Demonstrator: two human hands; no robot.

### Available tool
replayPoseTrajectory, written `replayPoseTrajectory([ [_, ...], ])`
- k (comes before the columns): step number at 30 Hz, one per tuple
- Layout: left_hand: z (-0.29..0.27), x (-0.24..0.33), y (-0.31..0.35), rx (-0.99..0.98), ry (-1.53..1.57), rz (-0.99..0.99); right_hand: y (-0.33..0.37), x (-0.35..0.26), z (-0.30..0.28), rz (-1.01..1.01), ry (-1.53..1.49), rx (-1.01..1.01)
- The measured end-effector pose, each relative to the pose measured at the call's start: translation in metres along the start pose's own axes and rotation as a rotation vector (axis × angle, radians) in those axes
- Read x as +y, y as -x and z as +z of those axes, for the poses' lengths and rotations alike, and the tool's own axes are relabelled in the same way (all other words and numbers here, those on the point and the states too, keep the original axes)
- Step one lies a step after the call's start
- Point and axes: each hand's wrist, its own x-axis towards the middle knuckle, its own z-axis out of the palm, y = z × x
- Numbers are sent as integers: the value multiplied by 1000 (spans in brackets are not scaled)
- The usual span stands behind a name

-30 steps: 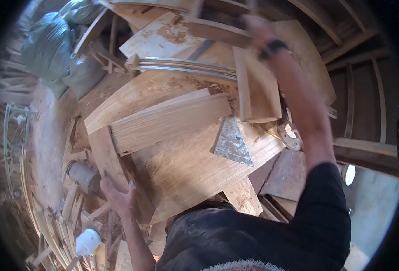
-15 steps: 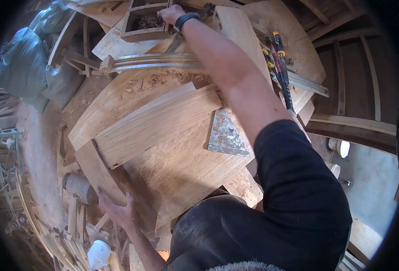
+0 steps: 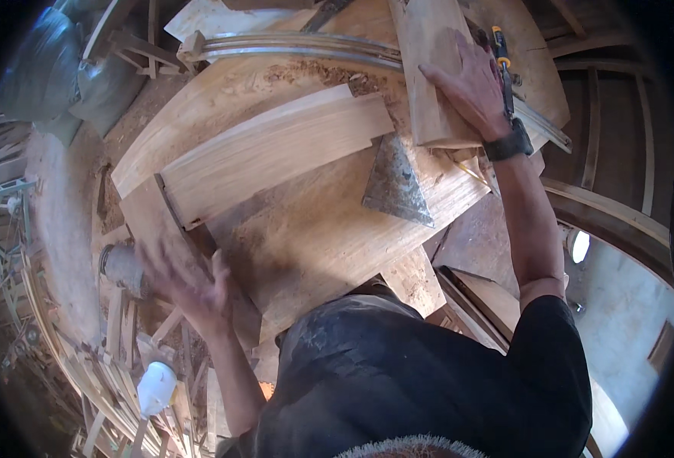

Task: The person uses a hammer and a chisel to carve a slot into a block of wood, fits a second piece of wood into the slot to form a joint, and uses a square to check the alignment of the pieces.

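My left hand [image 3: 188,286], blurred at the fingers, is spread with its thumb apart over a dark-edged wooden piece [image 3: 151,200] at the lower left of the worktop. A wide, slightly curved wooden board [image 3: 276,149] meets the upper end of that piece and runs to the right. My right hand [image 3: 474,88] lies with fingers stretched out on a thick pale plank [image 3: 432,46] at the upper right. Between the curved board and the bench's near edge sits a worn triangular metal plate [image 3: 399,187]. Neither hand grips anything that I can see.
Sawdust and shavings lie on the wooden worktop [image 3: 314,237]. Metal-edged rails [image 3: 299,47] cross its far side. A yellow-and-black handled tool [image 3: 502,57] lies beyond my right hand. Wood offcuts, a white container [image 3: 156,388] and filled sacks [image 3: 43,72] stand to the left.
My right hand has come back from the wooden box at the far side and now rests on the thick plank. The left hand has shifted up slightly along the wooden piece.
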Motion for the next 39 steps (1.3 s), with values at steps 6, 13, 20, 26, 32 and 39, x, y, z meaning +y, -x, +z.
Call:
replayPoseTrajectory([
  [6, 67, 51, -79, -333, -98, 342, -27, 31, 23, -118, 41, 92],
  [13, 97, 53, -120, -547, -151, 512, 22, -24, 5, -352, -52, 429],
  [20, 90, 41, -126, -457, -12, 554, 198, -42, 58, -145, -256, -38],
  [26, 86, 42, -130, -401, 30, 559, 219, -44, 104, 14, -38, -10],
  [32, 83, 41, -130, -371, 44, 542, 207, -58, 102, 121, -310, -73],
  [39, 72, 40, -131, -350, 97, 535, 124, -59, 119, 29, -663, -310],
])
